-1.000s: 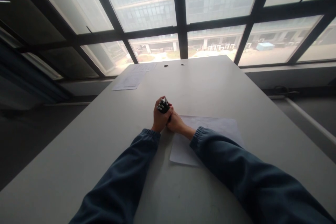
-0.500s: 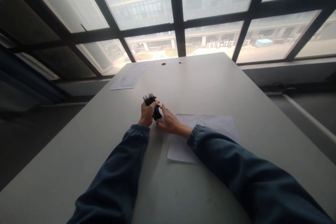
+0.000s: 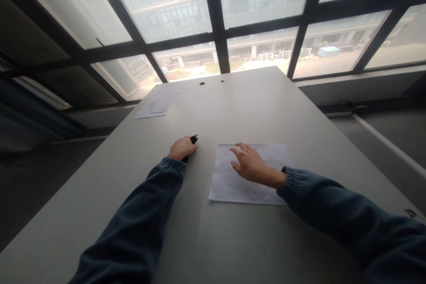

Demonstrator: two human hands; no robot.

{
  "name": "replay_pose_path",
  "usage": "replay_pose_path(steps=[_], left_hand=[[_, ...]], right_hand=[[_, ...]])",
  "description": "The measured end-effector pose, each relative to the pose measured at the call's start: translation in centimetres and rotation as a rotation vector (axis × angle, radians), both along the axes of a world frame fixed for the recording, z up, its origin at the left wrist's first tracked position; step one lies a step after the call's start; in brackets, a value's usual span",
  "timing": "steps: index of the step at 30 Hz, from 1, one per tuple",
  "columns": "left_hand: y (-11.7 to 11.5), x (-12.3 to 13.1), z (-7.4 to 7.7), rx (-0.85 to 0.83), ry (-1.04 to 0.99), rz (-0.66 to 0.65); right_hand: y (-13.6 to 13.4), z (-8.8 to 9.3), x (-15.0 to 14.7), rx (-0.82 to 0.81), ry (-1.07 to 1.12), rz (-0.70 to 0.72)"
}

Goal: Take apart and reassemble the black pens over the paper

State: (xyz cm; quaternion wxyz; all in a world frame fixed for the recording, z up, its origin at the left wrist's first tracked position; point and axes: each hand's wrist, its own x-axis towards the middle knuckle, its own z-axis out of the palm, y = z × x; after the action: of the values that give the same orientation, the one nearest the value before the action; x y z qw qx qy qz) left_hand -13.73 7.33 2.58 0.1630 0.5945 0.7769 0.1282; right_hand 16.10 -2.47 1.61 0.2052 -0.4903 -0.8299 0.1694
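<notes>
Wrapped round a bundle of black pens (image 3: 194, 139) is my left hand (image 3: 181, 147), low over the table left of the paper. The pens' shiny ends poke out past the fingers, and a dark part shows below the thumb; most of the bundle is hidden by the hand. My right hand (image 3: 249, 162) holds nothing. Its fingers are apart and slightly bent, over a white sheet of paper (image 3: 229, 188). Whether it touches the sheet I cannot tell.
The white table (image 3: 213, 239) runs away toward large dark-framed windows (image 3: 219, 35). More printed sheets (image 3: 155, 104) lie at its far left edge. Two small round holes, one of them a dark hole (image 3: 202, 83), sit near the far end.
My right hand has left the pen bundle and moved right, over the paper. My left hand has turned the bundle and brought it slightly lower. The view has shifted a little.
</notes>
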Motion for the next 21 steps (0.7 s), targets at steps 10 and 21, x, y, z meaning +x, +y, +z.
replay_pose_path(steps=[10,21], left_hand=[[-1.1,1.6,-1.6,0.046,0.385,0.002],[-4.7,1.1,-1.0,0.023,0.296,-0.100]], right_hand=[[-2.5,-4.3,4.9,0.058,-0.138,-0.009],[-0.9,-3.5,5.1,0.204,0.005,-0.047]])
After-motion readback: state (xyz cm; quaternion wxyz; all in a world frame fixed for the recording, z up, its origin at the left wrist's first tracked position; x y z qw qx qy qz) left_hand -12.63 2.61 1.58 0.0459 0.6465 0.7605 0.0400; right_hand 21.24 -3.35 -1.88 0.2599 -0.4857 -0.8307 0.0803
